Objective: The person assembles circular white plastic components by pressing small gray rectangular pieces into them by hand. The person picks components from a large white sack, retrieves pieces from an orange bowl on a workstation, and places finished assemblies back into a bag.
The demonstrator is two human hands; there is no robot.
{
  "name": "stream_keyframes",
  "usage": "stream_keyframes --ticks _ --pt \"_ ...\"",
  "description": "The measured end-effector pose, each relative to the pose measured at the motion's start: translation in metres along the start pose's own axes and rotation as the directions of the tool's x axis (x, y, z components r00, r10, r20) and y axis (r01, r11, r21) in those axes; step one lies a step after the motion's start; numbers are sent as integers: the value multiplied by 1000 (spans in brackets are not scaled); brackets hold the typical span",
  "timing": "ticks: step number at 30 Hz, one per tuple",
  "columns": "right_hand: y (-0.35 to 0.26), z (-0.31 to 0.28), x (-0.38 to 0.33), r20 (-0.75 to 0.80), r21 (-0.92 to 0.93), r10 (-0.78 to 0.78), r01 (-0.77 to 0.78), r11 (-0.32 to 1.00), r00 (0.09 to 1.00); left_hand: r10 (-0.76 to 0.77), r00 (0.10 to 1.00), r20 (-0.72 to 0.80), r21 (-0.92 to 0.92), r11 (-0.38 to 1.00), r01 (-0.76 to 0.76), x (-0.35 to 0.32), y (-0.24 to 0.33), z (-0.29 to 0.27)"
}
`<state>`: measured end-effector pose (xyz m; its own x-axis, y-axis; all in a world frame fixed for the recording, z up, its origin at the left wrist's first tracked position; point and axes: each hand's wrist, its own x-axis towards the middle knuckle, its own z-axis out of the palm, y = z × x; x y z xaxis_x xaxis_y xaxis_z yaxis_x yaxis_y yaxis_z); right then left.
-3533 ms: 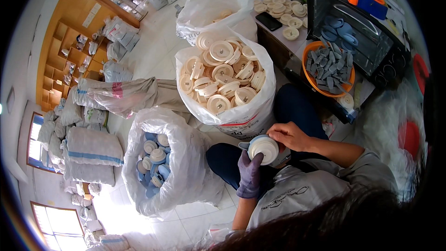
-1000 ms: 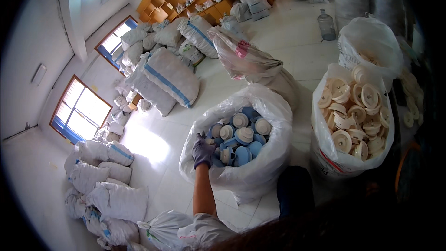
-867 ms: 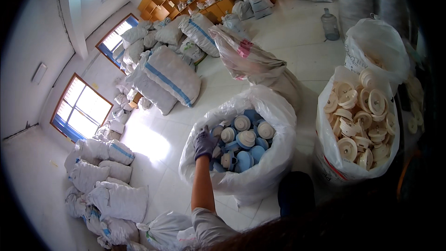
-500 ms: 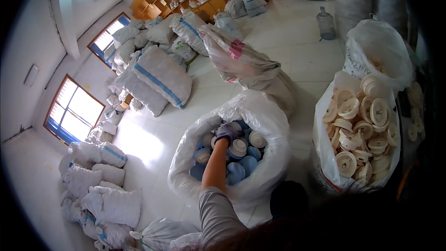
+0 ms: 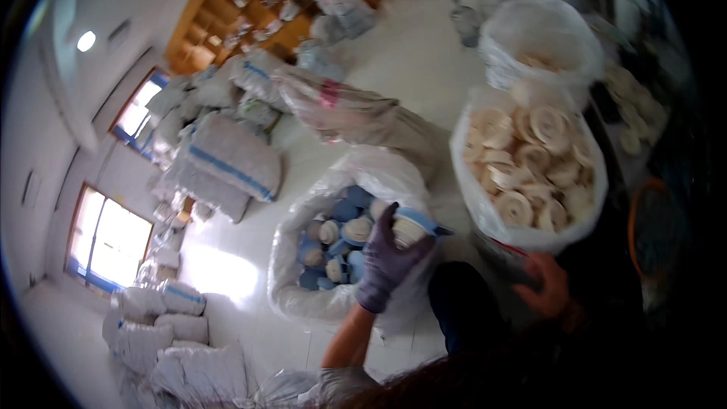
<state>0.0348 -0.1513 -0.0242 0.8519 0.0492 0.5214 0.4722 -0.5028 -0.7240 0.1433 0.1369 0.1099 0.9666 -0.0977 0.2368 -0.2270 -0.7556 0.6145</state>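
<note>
A cream cap with a blue rim [image 5: 411, 228] was held in the gloved left hand [image 5: 386, 261], gripped between thumb and fingers over the right side of an open plastic bag [image 5: 282, 291]. Blue and cream caps [image 5: 350, 235] were heaped inside the bag. To the bag's right, the bare right hand [image 5: 548, 289] was caught in a blur, thumb and fingers parted. Also right of the bag, a white sack [image 5: 522, 235] was filled with cream discs [image 5: 534, 159]. Directly behind the bag, a beige sack marked with pink [image 5: 394, 125] was seen; to the bag's left, a blue-striped sack [image 5: 238, 144] was stacked. Wooden shelves [image 5: 219, 11] were glimpsed far beyond it.
</note>
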Motion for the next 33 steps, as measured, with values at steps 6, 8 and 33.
stream_keyframes --ticks 6,8,33 --pt "-58 -9 30 -21 151 106 -102 983 994 51 986 160 -342 940 7 -66 67 99" --pt "-46 -14 11 35 407 230 -224 885 973 90 984 155 -449 893 -11 -79 68 111" --pt "-47 -57 -24 367 418 99 -259 871 925 413 865 284 -414 867 -278 -84 67 99"
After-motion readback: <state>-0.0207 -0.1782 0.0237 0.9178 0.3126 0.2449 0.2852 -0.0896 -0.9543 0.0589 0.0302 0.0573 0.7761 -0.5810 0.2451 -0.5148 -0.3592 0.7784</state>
